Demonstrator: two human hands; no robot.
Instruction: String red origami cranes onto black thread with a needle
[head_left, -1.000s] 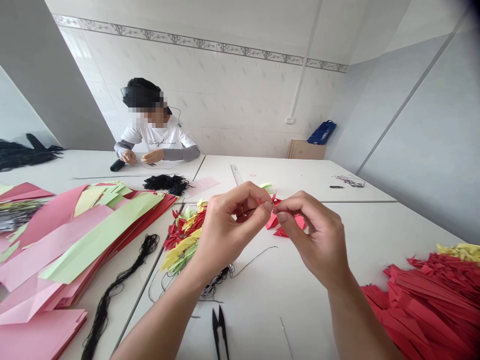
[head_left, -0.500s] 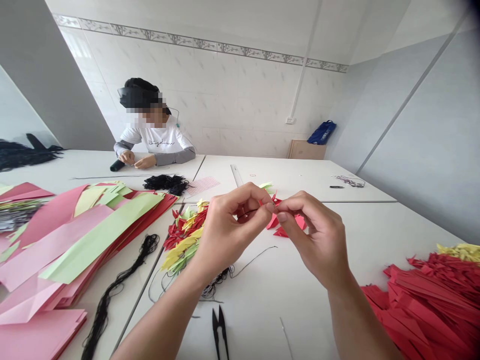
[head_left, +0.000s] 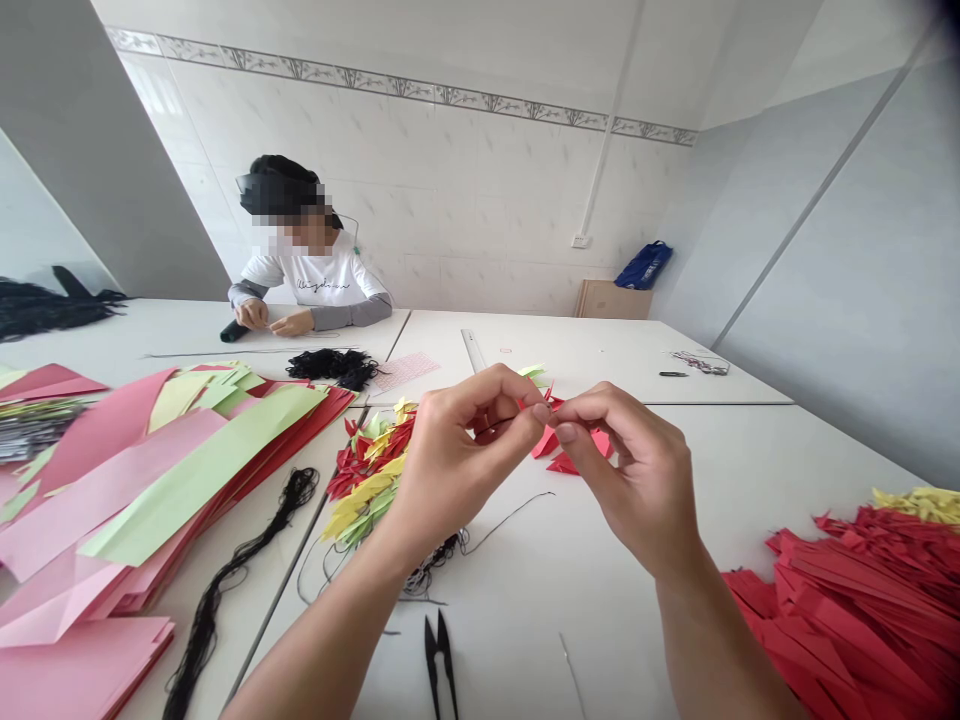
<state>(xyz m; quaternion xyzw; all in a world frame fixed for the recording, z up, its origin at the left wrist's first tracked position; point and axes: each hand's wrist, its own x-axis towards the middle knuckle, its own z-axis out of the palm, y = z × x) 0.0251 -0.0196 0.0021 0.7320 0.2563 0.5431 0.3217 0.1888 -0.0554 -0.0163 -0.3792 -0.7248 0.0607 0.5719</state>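
Note:
My left hand (head_left: 472, 440) and my right hand (head_left: 637, 460) meet above the middle of the white table, fingertips pinched close together. A bit of dark thread shows inside my left hand, but what lies between the fingertips is too small to make out. Just behind them are red folded paper pieces (head_left: 577, 462). Beside my left wrist lies a pile of red, yellow and green folded papers (head_left: 367, 500), with tangled black thread (head_left: 439, 565) partly under the forearm.
Black snips (head_left: 441, 660) lie near the front edge. Coloured paper sheets (head_left: 150, 470) and a black thread bundle (head_left: 225, 580) cover the left; red folded papers (head_left: 862, 610) fill the right. Behind are a ruler (head_left: 472, 350) and a seated person (head_left: 315, 280) with both hands on the table.

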